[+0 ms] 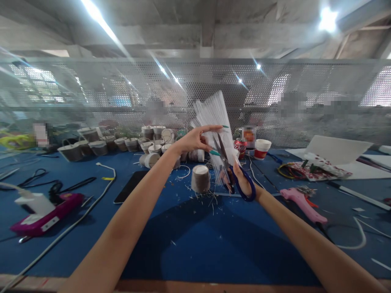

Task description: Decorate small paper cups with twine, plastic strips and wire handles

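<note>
My left hand [195, 138] is at a fanned bundle of long translucent white sticks [214, 110]. Its thumb and index finger lie across the front, and the other fingers are hidden. Scissors [224, 154] with dark blue handles are in my right hand [240, 175], blades slightly apart and pointing up and left between the left thumb and index finger. The bundle's lower end reaches down by the right fingers, partly blurred. Below and left of it, an upturned grey cup-shaped piece [200, 179] with a pale top stands on the blue table.
Several small grey buckets [131, 144] crowd the back left. A pink glue gun [302, 203] lies at right, a purple power strip [49, 213] at left. A dark tablet-like slab [131, 187], red can [240, 148], paper cups [262, 148] and loose cables surround the work spot.
</note>
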A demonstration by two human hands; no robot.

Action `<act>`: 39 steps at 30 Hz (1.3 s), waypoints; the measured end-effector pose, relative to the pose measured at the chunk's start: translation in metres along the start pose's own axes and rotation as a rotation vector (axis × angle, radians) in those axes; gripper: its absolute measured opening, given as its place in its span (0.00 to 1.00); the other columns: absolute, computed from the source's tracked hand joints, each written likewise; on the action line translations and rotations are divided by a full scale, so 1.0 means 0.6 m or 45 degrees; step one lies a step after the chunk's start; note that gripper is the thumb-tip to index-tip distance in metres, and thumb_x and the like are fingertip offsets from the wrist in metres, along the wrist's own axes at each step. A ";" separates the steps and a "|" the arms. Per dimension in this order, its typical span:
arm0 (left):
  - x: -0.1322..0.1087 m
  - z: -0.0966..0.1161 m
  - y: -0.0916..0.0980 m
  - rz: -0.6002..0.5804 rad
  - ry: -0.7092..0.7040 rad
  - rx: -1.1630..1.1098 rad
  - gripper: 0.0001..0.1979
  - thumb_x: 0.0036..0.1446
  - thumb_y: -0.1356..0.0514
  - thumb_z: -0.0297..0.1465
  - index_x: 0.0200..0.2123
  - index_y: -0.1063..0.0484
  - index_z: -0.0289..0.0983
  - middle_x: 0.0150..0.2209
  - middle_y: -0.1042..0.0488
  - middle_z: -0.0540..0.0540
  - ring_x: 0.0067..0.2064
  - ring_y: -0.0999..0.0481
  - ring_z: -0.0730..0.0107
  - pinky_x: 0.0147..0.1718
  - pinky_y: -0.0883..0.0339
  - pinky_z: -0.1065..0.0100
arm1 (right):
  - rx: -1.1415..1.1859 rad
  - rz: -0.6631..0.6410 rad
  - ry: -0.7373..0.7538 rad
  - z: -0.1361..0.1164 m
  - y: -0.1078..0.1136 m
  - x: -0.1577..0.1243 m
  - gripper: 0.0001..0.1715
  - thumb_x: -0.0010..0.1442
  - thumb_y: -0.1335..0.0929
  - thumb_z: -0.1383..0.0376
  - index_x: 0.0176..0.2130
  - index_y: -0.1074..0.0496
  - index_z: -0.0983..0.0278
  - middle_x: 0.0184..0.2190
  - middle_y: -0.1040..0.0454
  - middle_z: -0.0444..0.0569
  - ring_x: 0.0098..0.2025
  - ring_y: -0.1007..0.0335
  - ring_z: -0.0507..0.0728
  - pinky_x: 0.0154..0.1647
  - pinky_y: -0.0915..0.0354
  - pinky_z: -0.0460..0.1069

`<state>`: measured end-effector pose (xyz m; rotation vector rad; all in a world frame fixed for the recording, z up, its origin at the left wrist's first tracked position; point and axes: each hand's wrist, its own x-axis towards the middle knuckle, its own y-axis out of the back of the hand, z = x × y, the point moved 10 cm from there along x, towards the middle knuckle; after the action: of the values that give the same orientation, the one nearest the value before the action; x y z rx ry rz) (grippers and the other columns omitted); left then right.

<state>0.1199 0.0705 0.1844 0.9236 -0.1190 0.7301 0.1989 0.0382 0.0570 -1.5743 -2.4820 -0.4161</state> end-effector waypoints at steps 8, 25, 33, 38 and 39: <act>0.000 0.006 0.002 0.010 -0.018 0.038 0.36 0.46 0.37 0.29 0.58 0.45 0.45 0.59 0.42 0.39 0.28 0.31 0.82 0.29 0.31 0.73 | -0.035 0.052 0.000 -0.004 0.005 -0.003 0.36 0.52 0.49 0.36 0.21 0.40 0.64 0.13 0.43 0.40 0.12 0.46 0.47 0.11 0.44 0.43; -0.003 0.002 0.004 -0.007 0.017 0.054 0.38 0.45 0.37 0.29 0.59 0.47 0.45 0.54 0.35 0.40 0.27 0.31 0.81 0.26 0.36 0.74 | 0.042 -0.027 0.037 -0.007 -0.001 -0.004 0.36 0.51 0.48 0.36 0.21 0.38 0.63 0.14 0.41 0.42 0.14 0.45 0.48 0.14 0.41 0.45; -0.003 0.003 0.010 -0.006 0.002 0.038 0.38 0.44 0.36 0.29 0.59 0.46 0.46 0.59 0.43 0.38 0.24 0.33 0.84 0.25 0.35 0.73 | 0.055 -0.038 -0.001 -0.007 -0.003 -0.005 0.36 0.49 0.46 0.35 0.23 0.38 0.63 0.17 0.41 0.41 0.17 0.44 0.48 0.17 0.38 0.45; -0.003 0.005 0.010 -0.012 -0.021 -0.008 0.38 0.44 0.35 0.30 0.58 0.46 0.47 0.59 0.42 0.39 0.25 0.31 0.82 0.25 0.34 0.73 | 0.079 0.000 -0.002 -0.010 -0.002 -0.006 0.36 0.49 0.46 0.35 0.22 0.41 0.63 0.16 0.43 0.40 0.14 0.47 0.46 0.13 0.43 0.44; -0.003 0.006 0.011 -0.007 -0.027 -0.014 0.39 0.43 0.35 0.30 0.58 0.46 0.47 0.58 0.41 0.39 0.25 0.30 0.82 0.26 0.34 0.73 | 0.078 0.005 -0.010 -0.010 -0.002 -0.007 0.35 0.49 0.46 0.35 0.22 0.41 0.63 0.15 0.43 0.40 0.14 0.48 0.46 0.12 0.44 0.43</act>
<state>0.1152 0.0693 0.1905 0.9210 -0.1389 0.7137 0.1996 0.0323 0.0613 -1.5598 -2.4724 -0.3306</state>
